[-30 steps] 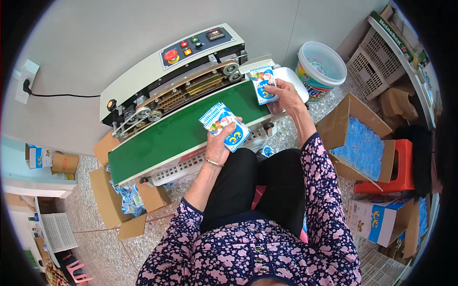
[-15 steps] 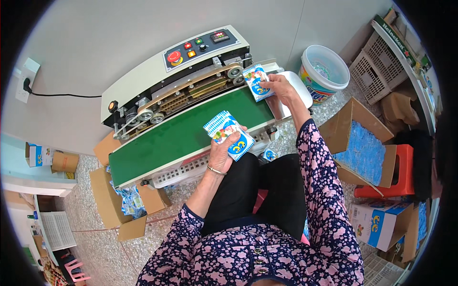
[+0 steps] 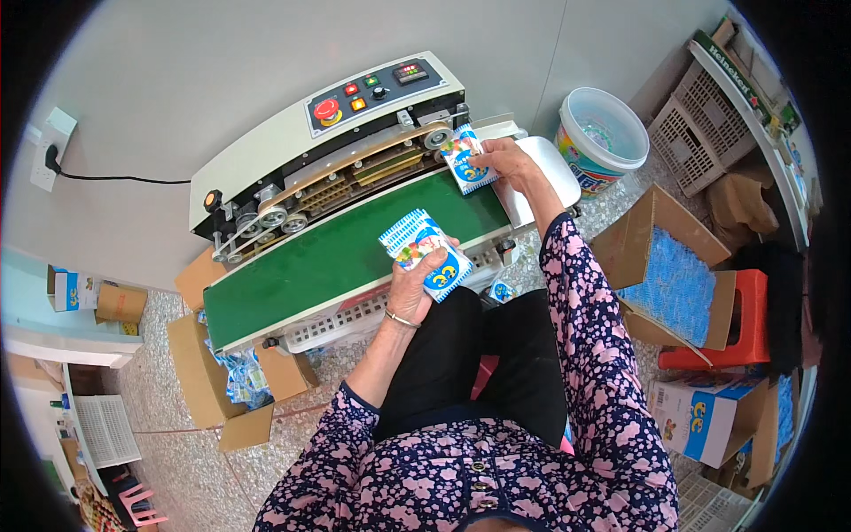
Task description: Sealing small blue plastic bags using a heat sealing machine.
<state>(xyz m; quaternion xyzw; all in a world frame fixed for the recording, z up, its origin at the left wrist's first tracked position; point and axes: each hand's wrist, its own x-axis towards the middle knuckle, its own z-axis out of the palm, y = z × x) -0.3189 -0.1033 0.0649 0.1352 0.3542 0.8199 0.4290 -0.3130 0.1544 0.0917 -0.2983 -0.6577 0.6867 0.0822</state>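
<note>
Vs 0.5 s ago, R hand (image 3: 517,163) has slid its candy packet (image 3: 467,174) a bit left, nearer the end pulley (image 3: 438,136); L hand (image 3: 412,288) stays approx. put. R fingers clamped on the packet's right edge, printed face up, over the R end of the green conveyor belt (image 3: 346,270); its top is right by the pulley, can't tell if touching. L fingers clamped round a stack of similar blue-&-white packets (image 3: 415,232), thumb on top, held over the belt's near edge. Behind: band sealer (image 3: 257,164) w/ ctrl panel (image 3: 390,93) & red mushroom btn (image 3: 326,109). White plate (image 3: 554,173) at the belt's R end, then white bucket (image 3: 569,133). Farther R, open cardboard box (image 3: 690,220) w/ blue packets, beside a red stool (image 3: 753,297). L side, 1 open carton (image 3: 193,368) w/ packets on the floor (image 3: 168,452), below the belt's L end.
</note>
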